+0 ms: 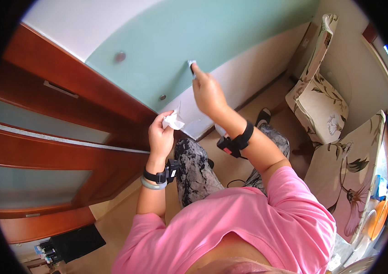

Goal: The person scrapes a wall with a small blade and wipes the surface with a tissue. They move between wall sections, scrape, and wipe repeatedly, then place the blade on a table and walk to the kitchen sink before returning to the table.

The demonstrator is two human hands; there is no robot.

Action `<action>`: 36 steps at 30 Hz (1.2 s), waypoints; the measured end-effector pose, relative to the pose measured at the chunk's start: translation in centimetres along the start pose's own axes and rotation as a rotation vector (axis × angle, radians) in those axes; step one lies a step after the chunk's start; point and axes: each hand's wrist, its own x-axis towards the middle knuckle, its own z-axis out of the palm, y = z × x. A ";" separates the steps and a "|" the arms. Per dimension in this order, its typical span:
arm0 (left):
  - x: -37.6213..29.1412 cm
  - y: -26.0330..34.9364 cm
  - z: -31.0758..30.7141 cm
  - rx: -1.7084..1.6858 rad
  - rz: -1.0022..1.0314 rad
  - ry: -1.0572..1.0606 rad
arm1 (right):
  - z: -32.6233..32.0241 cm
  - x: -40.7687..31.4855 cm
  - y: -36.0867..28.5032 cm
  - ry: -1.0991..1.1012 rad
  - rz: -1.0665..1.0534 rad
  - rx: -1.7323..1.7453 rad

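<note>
A crumpled white tissue is pinched in my left hand, just in front of the lower edge of a frosted green glass panel. My right hand is raised against the panel, its index finger stretched along a small dark object with a pale tip. What that object is, I cannot tell; most of it is hidden by my fingers. The tip appears to touch the glass. Two round metal studs show on the panel, one higher and one lower.
Reddish-brown wooden cabinetry with frosted panes runs along the left. On the right are a chair with a floral cover and another floral-covered surface, with an orange round object beside it. A black flat item lies at lower left.
</note>
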 end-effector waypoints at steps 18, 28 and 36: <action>0.2 0.6 1.1 -0.083 -0.027 -0.038 | -0.7 0.6 0.5 -0.265 0.013 -0.188; -0.2 -0.2 -0.1 -0.085 0.000 -0.001 | 2.0 -4.4 2.5 -0.251 0.164 0.063; -0.2 -0.8 -0.5 -0.068 -0.039 0.006 | 2.1 -3.1 2.8 -0.185 0.159 0.029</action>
